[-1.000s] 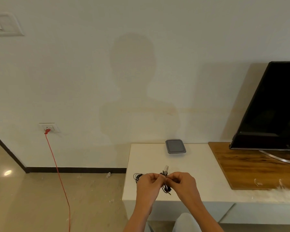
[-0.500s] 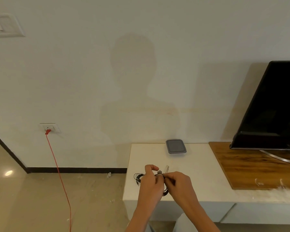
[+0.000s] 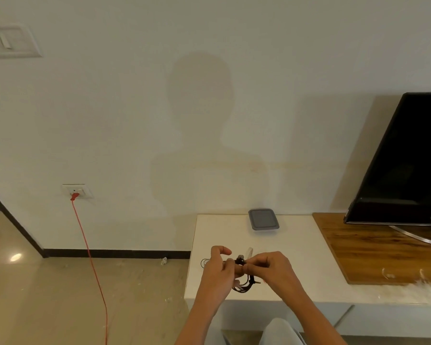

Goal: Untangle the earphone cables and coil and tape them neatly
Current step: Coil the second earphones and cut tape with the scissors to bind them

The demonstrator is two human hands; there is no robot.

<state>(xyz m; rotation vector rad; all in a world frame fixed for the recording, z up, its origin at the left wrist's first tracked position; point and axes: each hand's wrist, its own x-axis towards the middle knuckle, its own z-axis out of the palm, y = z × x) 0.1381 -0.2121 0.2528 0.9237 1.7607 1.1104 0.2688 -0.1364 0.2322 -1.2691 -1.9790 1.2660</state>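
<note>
A bundle of black earphone cable hangs between my two hands above the white cabinet top. My left hand holds the coil with its fingers, thumb lifted above. Facing it, my right hand pinches the cable at the top of the coil. A pale strip of tape sticks up just behind my fingers. Another loop of thin black cable lies on the cabinet, partly hidden by my left hand.
A grey lidded box sits at the back of the cabinet by the wall. A television stands on a wooden board to the right. A red cord hangs from a wall socket to the floor at left.
My left thumb has lifted clear above the coil and my hands have shifted slightly, while the cable bundle now hangs lower between them.
</note>
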